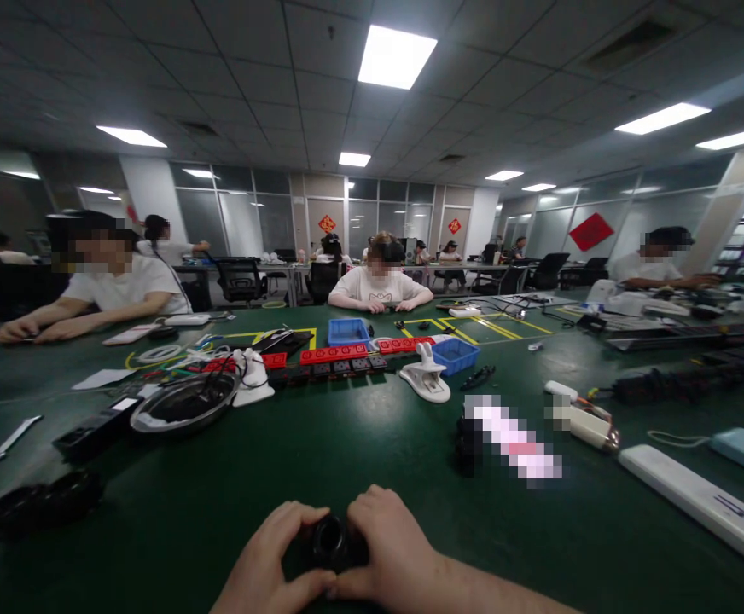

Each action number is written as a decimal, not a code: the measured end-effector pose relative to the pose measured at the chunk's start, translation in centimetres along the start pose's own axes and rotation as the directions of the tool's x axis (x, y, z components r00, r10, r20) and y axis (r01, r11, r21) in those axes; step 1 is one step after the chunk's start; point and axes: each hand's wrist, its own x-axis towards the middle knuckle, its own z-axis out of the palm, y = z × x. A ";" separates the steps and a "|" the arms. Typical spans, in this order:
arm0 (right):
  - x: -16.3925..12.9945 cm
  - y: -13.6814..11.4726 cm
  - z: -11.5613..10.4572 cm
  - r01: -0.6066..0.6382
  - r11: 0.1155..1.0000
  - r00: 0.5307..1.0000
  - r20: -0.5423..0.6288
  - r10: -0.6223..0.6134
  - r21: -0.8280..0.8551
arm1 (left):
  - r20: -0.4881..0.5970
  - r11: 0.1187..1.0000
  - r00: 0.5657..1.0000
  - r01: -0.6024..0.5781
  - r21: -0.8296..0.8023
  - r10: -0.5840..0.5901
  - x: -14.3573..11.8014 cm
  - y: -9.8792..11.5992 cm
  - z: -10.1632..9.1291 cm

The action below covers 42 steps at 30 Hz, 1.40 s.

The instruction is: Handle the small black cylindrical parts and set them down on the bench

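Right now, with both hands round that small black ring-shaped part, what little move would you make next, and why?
Probably turn it gently between the fingers. Both the left hand and the right hand grip the black round part just above the green table, its open middle facing the camera, so a slight twist looks likeliest.

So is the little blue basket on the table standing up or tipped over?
Standing up. The blue basket rests flat on the green table, open side up.

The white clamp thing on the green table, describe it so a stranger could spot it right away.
Start at the green table and find the blue basket near its middle. The white clamp lies just in front of that basket, left of a small black tool. It is the only white, curved, jaw-shaped piece there.
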 end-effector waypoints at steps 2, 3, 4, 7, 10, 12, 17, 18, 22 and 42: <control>0.0 -0.4 0.1 -0.025 0.998 0.999 -0.046 0.022 -0.056 | -0.025 0.999 0.999 0.046 0.021 -0.046 0.0 0.2 0.1; 0.0 -0.4 0.1 -0.025 0.998 0.998 -0.061 0.022 -0.055 | -0.027 0.998 0.998 0.053 0.030 -0.053 0.0 0.3 0.1; -0.1 -0.3 -0.1 -0.006 1.000 0.998 -0.063 0.004 -0.030 | -0.018 0.998 0.999 0.048 0.035 -0.047 0.0 0.3 0.0; -0.2 0.4 -1.1 0.152 0.981 0.988 0.021 -0.155 0.124 | 0.059 0.999 0.997 -0.048 0.002 0.048 0.0 0.1 -0.2; 0.0 1.2 -2.1 0.261 0.935 0.945 0.133 -0.298 0.241 | 0.118 0.983 0.978 -0.164 -0.080 0.172 0.1 -0.3 -0.5; 0.2 1.5 -2.2 0.262 0.931 0.937 0.163 -0.309 0.255 | 0.137 0.976 0.970 -0.187 -0.112 0.202 0.2 -0.4 -0.7; 0.4 1.3 -0.8 0.124 0.980 0.985 0.103 -0.140 0.154 | 0.146 0.986 0.978 -0.133 -0.104 0.148 0.1 0.3 -0.9; 0.4 1.1 -0.4 0.093 0.989 0.992 0.079 -0.102 0.112 | 0.134 0.989 0.983 -0.115 -0.096 0.127 0.1 0.5 -0.9; 0.4 0.1 0.7 0.035 0.996 0.999 0.019 -0.033 -0.084 | 0.050 0.999 0.999 -0.019 -0.028 0.020 -0.1 1.1 -0.5; 0.3 0.9 -0.5 0.024 0.988 0.994 0.105 -0.040 0.155 | 0.058 0.983 0.982 -0.176 -0.051 0.179 0.0 0.7 -0.7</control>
